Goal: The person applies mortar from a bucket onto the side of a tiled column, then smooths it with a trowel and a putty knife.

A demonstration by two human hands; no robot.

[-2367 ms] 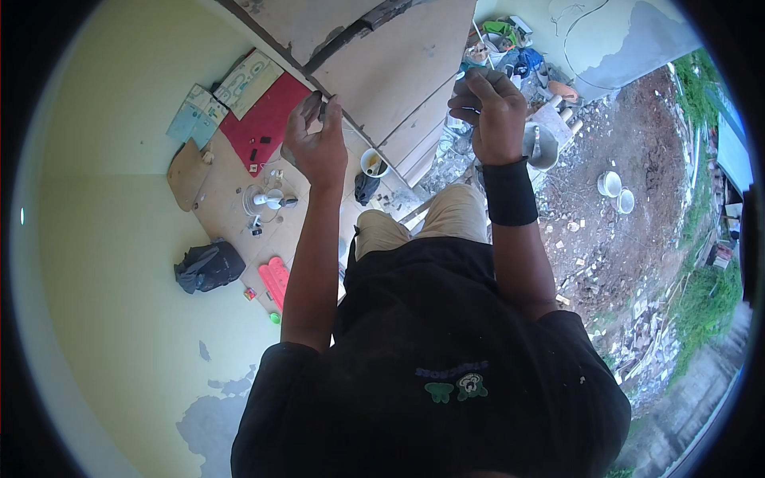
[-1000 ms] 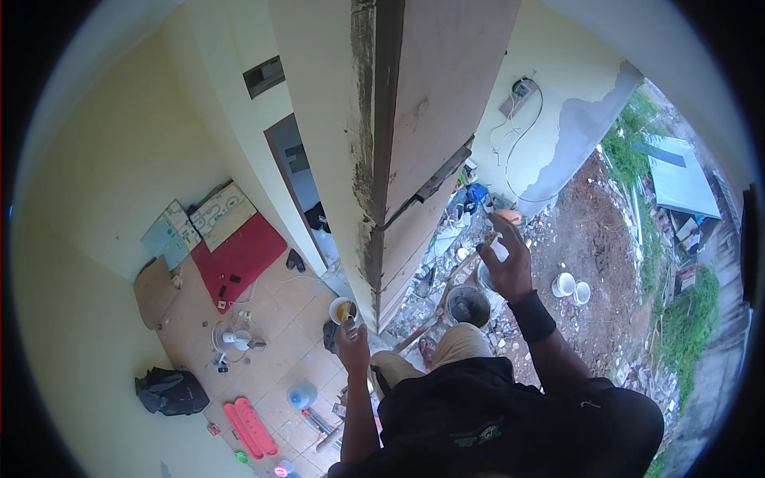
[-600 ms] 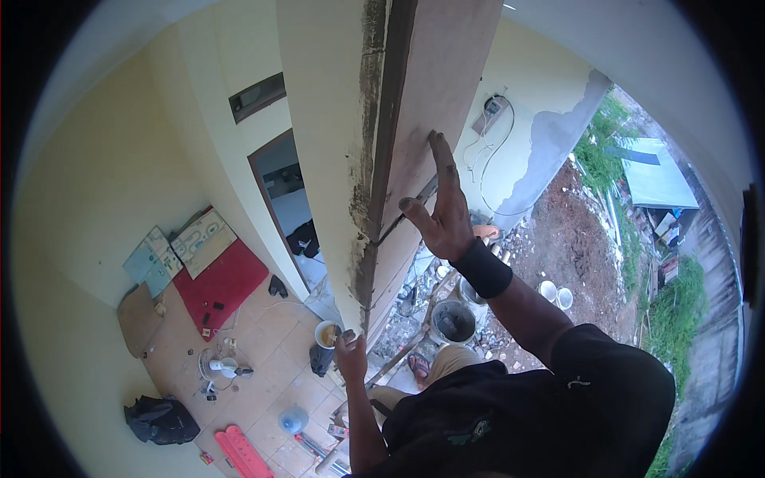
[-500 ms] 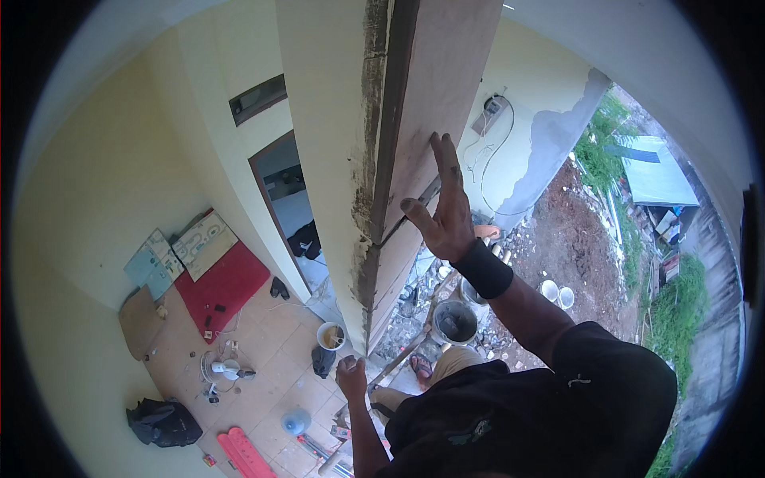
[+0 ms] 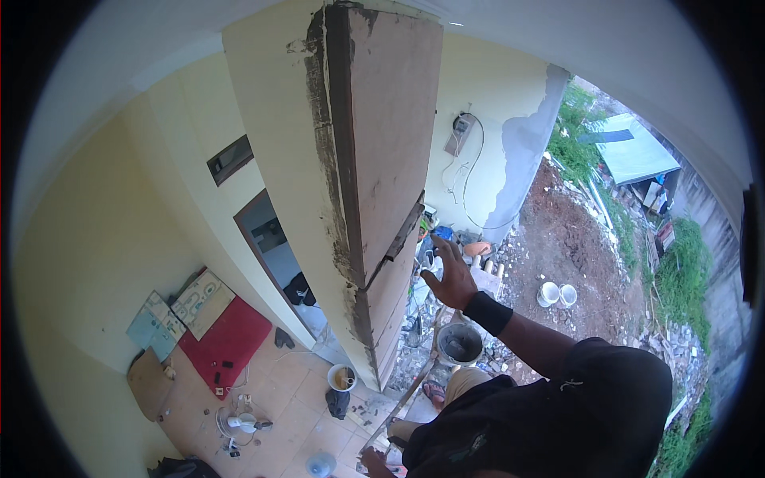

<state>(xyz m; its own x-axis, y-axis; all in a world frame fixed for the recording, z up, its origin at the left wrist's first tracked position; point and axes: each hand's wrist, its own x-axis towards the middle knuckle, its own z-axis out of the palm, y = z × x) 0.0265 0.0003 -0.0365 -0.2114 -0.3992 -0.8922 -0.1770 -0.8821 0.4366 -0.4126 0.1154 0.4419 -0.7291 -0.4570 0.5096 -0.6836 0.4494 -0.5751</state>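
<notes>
Right hand (image 5: 453, 276): raised at centre of the frame, fingers spread wide and holding nothing, black wristband at the wrist, just beside the lower part of the board, not clearly touching it.
Board (image 5: 390, 143): brown panel at upper centre, fixed against the face of the pillar, dark crusted edge down its left side; lower piece stepped slightly out of line below the hand's level.
Pillar (image 5: 275, 135): pale yellow, upper centre-left, running down toward the floor.
Left hand (image 5: 371, 460): low at bottom centre, only partly seen, closed on the end of a long wooden stick (image 5: 405, 398); finger spread could not be told.
Bucket (image 5: 459, 344): grey, wet mix inside, just below the right wrist.
Small tin (image 5: 341, 377): at the foot of the pillar, lower centre.
Red mat (image 5: 225, 344): lower left, on the tiled floor.
Two white pails (image 5: 556, 294): right of centre, on bare soil.
Grey plaster patch (image 5: 522, 159): upper right, on the yellow wall.
</notes>
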